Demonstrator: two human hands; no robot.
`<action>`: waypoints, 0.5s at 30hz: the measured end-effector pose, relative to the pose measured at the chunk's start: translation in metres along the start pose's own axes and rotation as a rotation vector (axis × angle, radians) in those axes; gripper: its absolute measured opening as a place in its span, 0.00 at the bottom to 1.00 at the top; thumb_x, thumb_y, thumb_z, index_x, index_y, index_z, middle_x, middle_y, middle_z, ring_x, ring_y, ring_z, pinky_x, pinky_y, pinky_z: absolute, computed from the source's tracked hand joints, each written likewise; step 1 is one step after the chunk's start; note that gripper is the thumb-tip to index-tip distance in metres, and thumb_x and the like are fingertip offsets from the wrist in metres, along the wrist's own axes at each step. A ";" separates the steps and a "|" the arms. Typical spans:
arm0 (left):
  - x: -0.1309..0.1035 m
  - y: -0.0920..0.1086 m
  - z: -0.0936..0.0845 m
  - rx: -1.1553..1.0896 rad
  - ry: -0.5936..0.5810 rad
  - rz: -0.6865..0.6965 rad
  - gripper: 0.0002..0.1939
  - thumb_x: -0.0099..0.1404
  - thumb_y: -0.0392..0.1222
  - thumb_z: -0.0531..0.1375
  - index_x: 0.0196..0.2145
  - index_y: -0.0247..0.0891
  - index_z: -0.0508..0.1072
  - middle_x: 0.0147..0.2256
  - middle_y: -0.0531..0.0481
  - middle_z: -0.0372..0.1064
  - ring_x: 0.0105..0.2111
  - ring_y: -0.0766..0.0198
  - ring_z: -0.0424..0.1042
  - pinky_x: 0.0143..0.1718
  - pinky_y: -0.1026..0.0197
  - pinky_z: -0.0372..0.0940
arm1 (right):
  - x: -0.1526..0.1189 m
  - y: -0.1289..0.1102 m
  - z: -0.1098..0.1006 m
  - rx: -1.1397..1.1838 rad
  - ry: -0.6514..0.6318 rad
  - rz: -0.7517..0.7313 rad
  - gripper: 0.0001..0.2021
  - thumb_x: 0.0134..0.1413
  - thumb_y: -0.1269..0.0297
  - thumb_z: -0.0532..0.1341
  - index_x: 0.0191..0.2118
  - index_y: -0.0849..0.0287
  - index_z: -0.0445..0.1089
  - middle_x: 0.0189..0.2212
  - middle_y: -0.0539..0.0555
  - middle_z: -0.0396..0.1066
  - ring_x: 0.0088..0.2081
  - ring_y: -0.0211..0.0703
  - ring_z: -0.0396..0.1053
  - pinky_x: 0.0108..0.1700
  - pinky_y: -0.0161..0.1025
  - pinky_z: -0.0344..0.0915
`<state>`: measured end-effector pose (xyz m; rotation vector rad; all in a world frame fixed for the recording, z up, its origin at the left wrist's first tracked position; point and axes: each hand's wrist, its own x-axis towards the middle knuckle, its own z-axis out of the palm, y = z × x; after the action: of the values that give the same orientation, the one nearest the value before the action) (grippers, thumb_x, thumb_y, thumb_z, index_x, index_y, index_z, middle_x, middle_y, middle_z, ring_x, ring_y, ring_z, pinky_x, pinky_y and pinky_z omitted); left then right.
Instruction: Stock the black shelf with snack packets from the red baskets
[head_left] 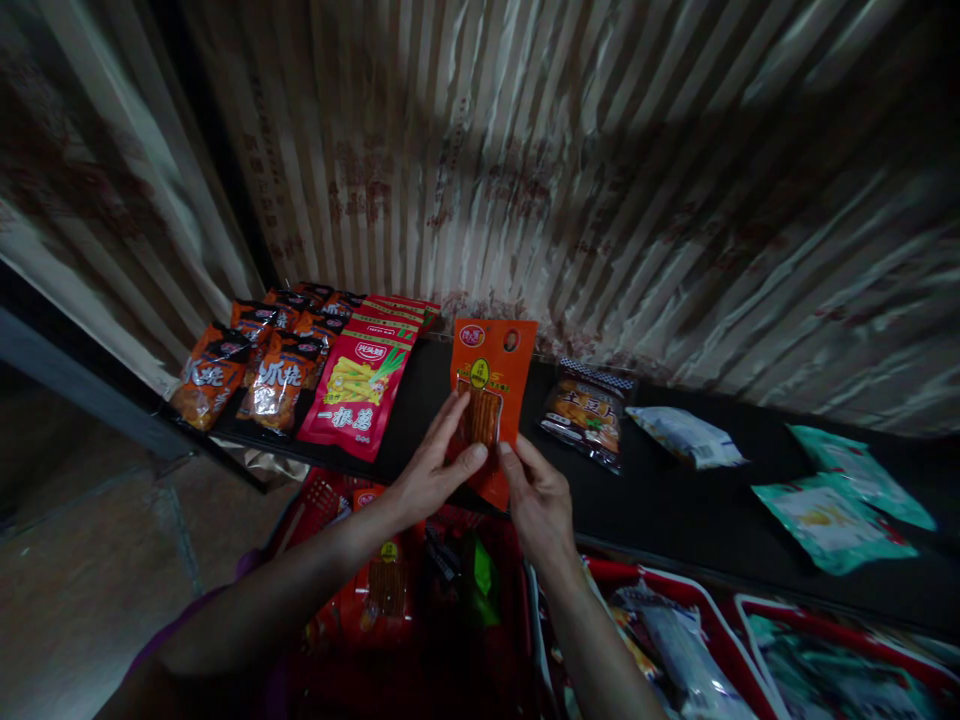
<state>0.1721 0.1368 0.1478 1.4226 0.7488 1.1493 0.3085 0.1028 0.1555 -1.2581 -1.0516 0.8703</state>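
Note:
An orange snack packet with a clear window is held upright over the front of the black shelf. My left hand pinches its left side, thumb in front near the window. On its lower right side, my right hand grips the edge with the thumb on the front. To the left lie red packets in an overlapping stack, and to the right is a dark potato-slice packet.
Several orange-black packets fill the shelf's left end. Rightward lie a white-blue packet and green packets. Below are a red basket with more packets and two red-rimmed baskets. Corrugated sheeting stands behind.

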 end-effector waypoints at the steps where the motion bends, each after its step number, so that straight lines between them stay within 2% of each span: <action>1: 0.000 0.002 0.000 -0.065 -0.023 -0.009 0.34 0.59 0.47 0.60 0.61 0.45 0.55 0.65 0.49 0.42 0.64 0.56 0.39 0.63 0.53 0.37 | -0.001 0.000 0.000 -0.079 -0.017 -0.071 0.14 0.52 0.60 0.60 0.45 0.52 0.74 0.43 0.50 0.75 0.44 0.46 0.71 0.49 0.43 0.66; 4: -0.002 0.006 0.004 -0.285 -0.073 -0.046 0.37 0.57 0.47 0.62 0.61 0.46 0.53 0.64 0.48 0.45 0.63 0.56 0.45 0.62 0.55 0.45 | -0.006 0.001 0.004 -0.357 -0.068 -0.360 0.16 0.55 0.65 0.57 0.49 0.50 0.70 0.47 0.51 0.72 0.48 0.46 0.69 0.52 0.45 0.63; 7: -0.003 0.003 0.009 -0.459 -0.019 -0.112 0.32 0.58 0.47 0.61 0.59 0.44 0.59 0.59 0.48 0.56 0.60 0.57 0.54 0.60 0.57 0.51 | -0.010 0.004 0.010 -0.666 -0.063 -0.564 0.19 0.56 0.68 0.54 0.53 0.53 0.67 0.49 0.56 0.70 0.48 0.48 0.68 0.51 0.47 0.64; 11: -0.002 -0.009 0.012 -0.557 0.136 -0.219 0.22 0.58 0.50 0.60 0.49 0.40 0.69 0.51 0.47 0.67 0.53 0.59 0.63 0.56 0.59 0.55 | -0.015 0.011 0.020 -0.970 -0.046 -0.641 0.19 0.56 0.70 0.52 0.54 0.59 0.66 0.49 0.62 0.68 0.47 0.52 0.67 0.46 0.49 0.68; 15: -0.002 -0.018 0.008 -0.607 0.233 -0.269 0.16 0.57 0.47 0.62 0.42 0.37 0.73 0.46 0.47 0.72 0.50 0.58 0.67 0.54 0.58 0.58 | -0.020 0.016 0.026 -1.050 -0.105 -0.654 0.20 0.56 0.68 0.54 0.55 0.60 0.65 0.50 0.64 0.66 0.49 0.53 0.64 0.47 0.50 0.68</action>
<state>0.1817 0.1356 0.1303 0.6702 0.6502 1.2050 0.2786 0.0937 0.1371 -1.5259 -1.9756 -0.1973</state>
